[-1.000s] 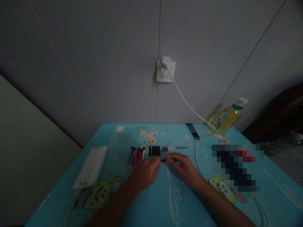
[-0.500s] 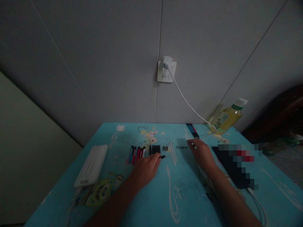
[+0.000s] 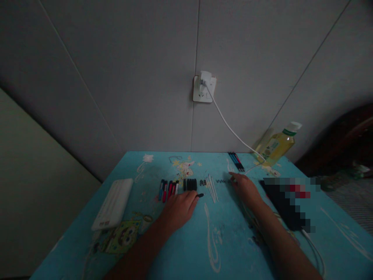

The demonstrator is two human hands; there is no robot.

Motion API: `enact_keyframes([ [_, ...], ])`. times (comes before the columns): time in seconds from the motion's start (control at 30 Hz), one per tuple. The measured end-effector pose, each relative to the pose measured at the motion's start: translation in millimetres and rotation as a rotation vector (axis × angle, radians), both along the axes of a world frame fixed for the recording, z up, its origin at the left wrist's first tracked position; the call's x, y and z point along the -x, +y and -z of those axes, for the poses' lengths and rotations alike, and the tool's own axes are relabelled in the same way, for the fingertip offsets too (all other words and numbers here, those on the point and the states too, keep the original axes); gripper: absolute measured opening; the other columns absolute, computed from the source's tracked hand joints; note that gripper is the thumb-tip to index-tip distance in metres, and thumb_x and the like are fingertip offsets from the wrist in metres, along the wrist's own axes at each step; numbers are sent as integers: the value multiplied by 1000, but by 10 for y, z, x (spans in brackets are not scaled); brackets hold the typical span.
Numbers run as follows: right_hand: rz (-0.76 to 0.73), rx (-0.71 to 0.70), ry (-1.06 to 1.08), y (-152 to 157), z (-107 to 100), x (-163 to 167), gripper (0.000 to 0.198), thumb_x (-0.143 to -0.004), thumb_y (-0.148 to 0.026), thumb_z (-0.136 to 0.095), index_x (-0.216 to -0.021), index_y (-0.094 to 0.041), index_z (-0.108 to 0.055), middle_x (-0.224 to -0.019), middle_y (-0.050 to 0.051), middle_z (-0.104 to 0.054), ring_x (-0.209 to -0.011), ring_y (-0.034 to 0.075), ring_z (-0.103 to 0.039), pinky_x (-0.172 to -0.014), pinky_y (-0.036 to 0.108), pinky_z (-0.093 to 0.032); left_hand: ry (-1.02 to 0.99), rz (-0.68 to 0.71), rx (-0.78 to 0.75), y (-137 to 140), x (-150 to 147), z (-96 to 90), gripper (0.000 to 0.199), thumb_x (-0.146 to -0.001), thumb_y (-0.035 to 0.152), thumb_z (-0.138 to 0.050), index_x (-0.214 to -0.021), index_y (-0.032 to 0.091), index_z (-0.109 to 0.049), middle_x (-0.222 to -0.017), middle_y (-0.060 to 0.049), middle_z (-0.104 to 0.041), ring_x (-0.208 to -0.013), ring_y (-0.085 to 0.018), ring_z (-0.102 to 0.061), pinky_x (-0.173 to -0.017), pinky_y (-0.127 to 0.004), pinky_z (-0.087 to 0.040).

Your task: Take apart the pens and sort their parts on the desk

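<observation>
My left hand (image 3: 181,204) is closed around a dark pen barrel (image 3: 200,195), whose narrow end sticks out to the right past the fingertips. Close behind that hand lie red, blue and white pen barrels (image 3: 165,191) and a group of short black pen parts (image 3: 191,184). Slim white pen refills (image 3: 212,188) lie fanned out between my hands, beside small dark pieces (image 3: 203,182). My right hand (image 3: 244,188) hovers at the right end of a row of small dark springs (image 3: 222,181). Its index finger reaches forward, with thumb and index apart; nothing shows between them.
Several pens (image 3: 236,161) lie at the back right, near a bottle of yellow liquid (image 3: 278,147). A white cable (image 3: 230,126) runs from the wall charger (image 3: 205,79). A white power bank (image 3: 113,204) lies left; a dark, partly pixelated device (image 3: 281,206) lies right.
My right hand has shifted slightly left and its fingers have loosened from a tighter pinch. My left hand keeps the pen barrel almost in place. The camera view has moved slightly.
</observation>
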State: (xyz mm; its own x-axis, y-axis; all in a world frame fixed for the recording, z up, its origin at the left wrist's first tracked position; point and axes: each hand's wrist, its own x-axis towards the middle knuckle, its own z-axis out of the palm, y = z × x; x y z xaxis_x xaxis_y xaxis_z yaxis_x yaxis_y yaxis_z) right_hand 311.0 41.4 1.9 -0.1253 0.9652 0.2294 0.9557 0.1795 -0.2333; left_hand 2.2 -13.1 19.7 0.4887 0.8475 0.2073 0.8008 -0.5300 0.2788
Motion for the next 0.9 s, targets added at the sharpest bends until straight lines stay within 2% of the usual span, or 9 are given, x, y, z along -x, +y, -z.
enact_keyframes([
  [0.2, -15, 11, 51, 25, -4, -36, 48, -86, -14, -54, -134, -18, -56, -108, 11, -70, -99, 24, -65, -89, 36, -50, -18, 3, 1, -14, 3, -17, 26, -102, 33, -37, -108, 23, -60, -95, -3, -70, -83, -19, -68, -72, -29, -50],
  [0.33, -69, -157, 167, -101, -189, 167, 38, -89, -17, -52, -126, -19, -60, -112, 11, -68, -102, 25, -63, -93, 40, -48, -43, 7, -2, -10, 0, -21, 25, -101, 33, -38, -104, 22, -61, -92, -3, -69, -84, -18, -67, -74, -29, -51],
  [0.4, -180, -207, 301, -225, -285, 393, 26, -93, -22, -51, -115, -21, -65, -109, 8, -69, -101, 23, -63, -94, 38, -47, -59, 18, -16, -3, -2, -14, 22, -101, 31, -41, -105, 22, -61, -93, -3, -67, -87, -18, -65, -77, -30, -51],
  [0.5, -412, -91, 389, -430, -344, 769, 22, -96, -29, -52, -112, -23, -65, -108, 6, -68, -103, 21, -61, -94, 35, -47, -56, 79, -51, 10, -11, 12, 16, -99, 29, -48, -104, 22, -61, -95, -4, -66, -94, -18, -63, -82, -30, -51],
  [0.57, -480, -23, 366, -526, -320, 945, 21, -98, -30, -49, -107, -23, -66, -100, 6, -69, -97, 20, -62, -91, 35, -47, -25, 127, -75, 17, -19, 35, 13, -98, 27, -50, -99, 21, -62, -94, -4, -65, -95, -18, -62, -85, -31, -51],
  [0.73, -455, 51, 290, -559, -183, 1029, 32, -101, -32, -42, -85, -20, -67, -80, 4, -67, -79, 19, -62, -77, 32, -47, -2, 117, -91, 20, -31, 69, 10, -96, 27, -54, -95, 19, -59, -90, -3, -64, -92, -18, -62, -81, -30, -51],
  [0.9, -410, 62, 257, -531, -89, 1010, 30, -101, -34, -43, -87, -19, -65, -82, 5, -67, -79, 19, -62, -75, 32, -48, -1, 108, -75, 22, -21, 77, 13, -95, 31, -57, -93, 19, -60, -88, -3, -66, -87, -18, -65, -76, -29, -51],
])
